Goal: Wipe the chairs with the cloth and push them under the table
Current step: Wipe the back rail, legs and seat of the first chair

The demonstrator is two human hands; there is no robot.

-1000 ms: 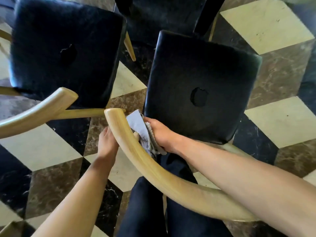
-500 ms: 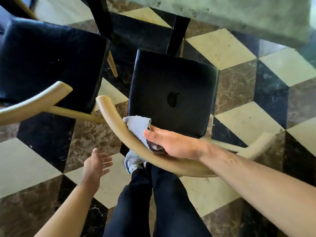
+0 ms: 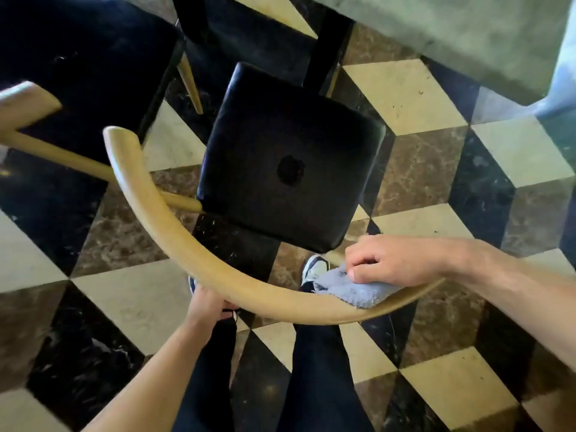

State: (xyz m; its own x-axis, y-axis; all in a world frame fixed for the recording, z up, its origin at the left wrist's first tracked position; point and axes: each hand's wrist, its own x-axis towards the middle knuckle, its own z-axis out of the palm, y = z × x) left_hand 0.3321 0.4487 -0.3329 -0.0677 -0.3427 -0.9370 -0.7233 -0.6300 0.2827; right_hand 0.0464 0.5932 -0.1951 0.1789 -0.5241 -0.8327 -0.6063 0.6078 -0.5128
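A chair with a black padded seat [image 3: 290,157] and a curved pale wooden backrest [image 3: 174,238] stands right below me. My right hand [image 3: 386,263] presses a grey-blue cloth [image 3: 355,289] flat onto the right part of that backrest. My left hand [image 3: 207,302] grips the backrest's outer edge near its middle, with the fingers curled under the wood. The grey-green table top [image 3: 452,35] juts in at the top right, and its black leg [image 3: 327,42] stands just beyond the seat.
A second chair with a black seat [image 3: 81,63] and wooden backrest [image 3: 25,101] stands close on the left, almost touching. The floor is cream, brown and black marble tiles [image 3: 411,95]. My legs in dark trousers [image 3: 314,369] and a shoe [image 3: 314,269] are behind the backrest.
My right hand has slid the cloth along the backrest from its left part to its right part. My left hand, free half a second ago, now grips the backrest.
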